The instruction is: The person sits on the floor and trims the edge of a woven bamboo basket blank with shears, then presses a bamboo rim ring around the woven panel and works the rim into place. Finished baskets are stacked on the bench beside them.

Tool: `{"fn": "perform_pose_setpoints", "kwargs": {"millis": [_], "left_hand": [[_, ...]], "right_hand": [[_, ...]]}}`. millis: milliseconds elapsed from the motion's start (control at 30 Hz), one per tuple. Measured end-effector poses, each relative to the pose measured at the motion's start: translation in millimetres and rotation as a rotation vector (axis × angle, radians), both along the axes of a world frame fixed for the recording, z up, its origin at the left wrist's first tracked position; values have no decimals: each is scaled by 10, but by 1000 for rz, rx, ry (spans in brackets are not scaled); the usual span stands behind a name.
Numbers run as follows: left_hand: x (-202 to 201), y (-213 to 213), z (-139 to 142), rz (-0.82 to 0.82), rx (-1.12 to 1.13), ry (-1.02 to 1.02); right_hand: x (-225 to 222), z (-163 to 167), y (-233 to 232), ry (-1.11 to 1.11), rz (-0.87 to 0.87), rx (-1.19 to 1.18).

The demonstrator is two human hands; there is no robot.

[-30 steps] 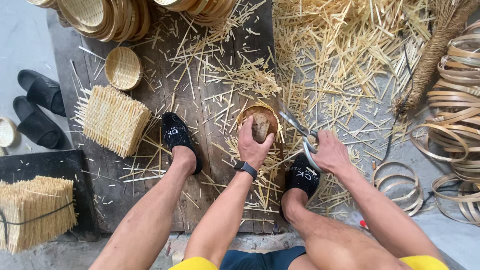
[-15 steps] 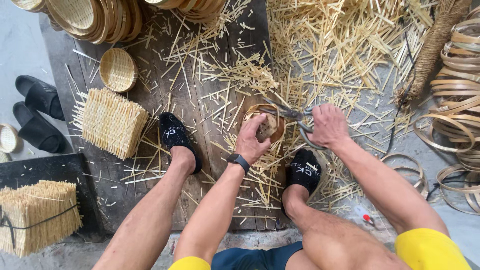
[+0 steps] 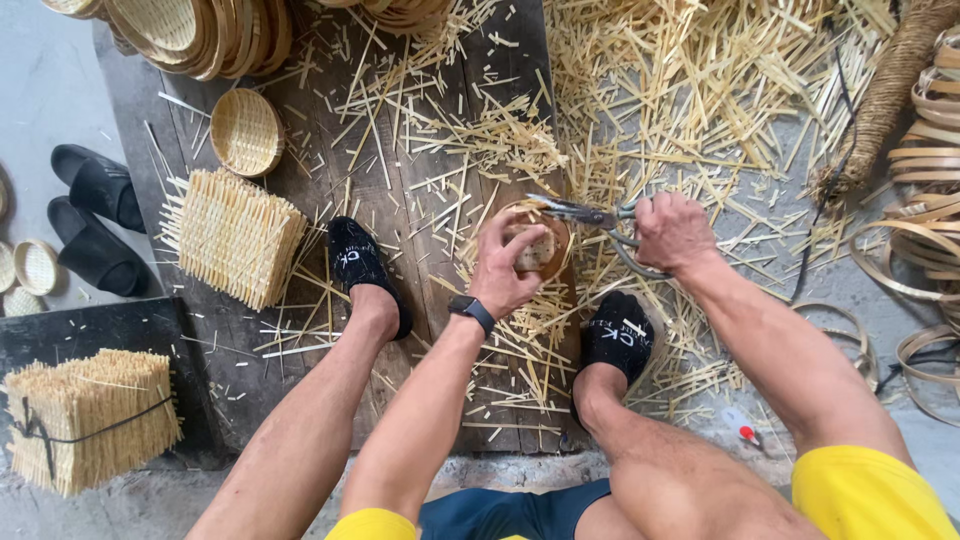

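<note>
My left hand (image 3: 508, 262) presses down on a small round woven bamboo basket (image 3: 548, 245) that lies on a dark wooden board (image 3: 400, 260), between my two feet in black socks. My right hand (image 3: 672, 230) grips the handles of metal shears (image 3: 585, 212). Their blades reach left across the top rim of the basket, just above my left fingers. A dark watch sits on my left wrist (image 3: 472, 312). Cut bamboo slivers lie thick around the basket and under both hands.
A stack of square woven mats (image 3: 232, 236) and one round woven basket (image 3: 246, 131) lie left on the board. Stacked round baskets (image 3: 200, 35) sit at the top left. Black slippers (image 3: 95, 215), a tied bundle of mats (image 3: 85, 415) and bamboo hoops (image 3: 930, 200) flank the work spot.
My right hand has brought the shears left and up, from beside the basket to its top rim. My left hand stays on the basket and has turned a little.
</note>
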State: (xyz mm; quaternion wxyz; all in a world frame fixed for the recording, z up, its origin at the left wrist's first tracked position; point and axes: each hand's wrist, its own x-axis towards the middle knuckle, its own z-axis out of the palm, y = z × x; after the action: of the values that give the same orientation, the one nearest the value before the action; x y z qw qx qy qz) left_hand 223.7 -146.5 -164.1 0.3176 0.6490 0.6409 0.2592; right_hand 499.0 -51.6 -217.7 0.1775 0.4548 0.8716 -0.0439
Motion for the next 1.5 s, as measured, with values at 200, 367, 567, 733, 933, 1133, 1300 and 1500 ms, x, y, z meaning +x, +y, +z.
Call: {"fn": "perform_pose_setpoints", "kwargs": {"millis": [200, 367, 567, 733, 933, 1133, 1300, 1500], "left_hand": [[260, -105, -85, 300, -15, 61], [11, -26, -77, 27, 31, 145], [62, -75, 33, 134, -1, 48], [42, -2, 30, 133, -34, 51], [89, -101, 2, 213, 25, 28], [85, -130, -64, 204, 113, 19], [-8, -126, 22, 160, 85, 6], [268, -37, 65, 512, 44, 33]], "right_hand": [[161, 20, -40, 534, -43, 103], [201, 337, -390, 548, -490, -461], [-312, 596, -650, 847, -521, -487], [-468, 753, -403, 521, -713, -723], [-254, 1038, -563, 841, -586, -472], [-343, 861, -316, 644, -621, -729], [-352, 574, -158, 340, -683, -887], [158, 539, -577, 528, -504, -240]]}}
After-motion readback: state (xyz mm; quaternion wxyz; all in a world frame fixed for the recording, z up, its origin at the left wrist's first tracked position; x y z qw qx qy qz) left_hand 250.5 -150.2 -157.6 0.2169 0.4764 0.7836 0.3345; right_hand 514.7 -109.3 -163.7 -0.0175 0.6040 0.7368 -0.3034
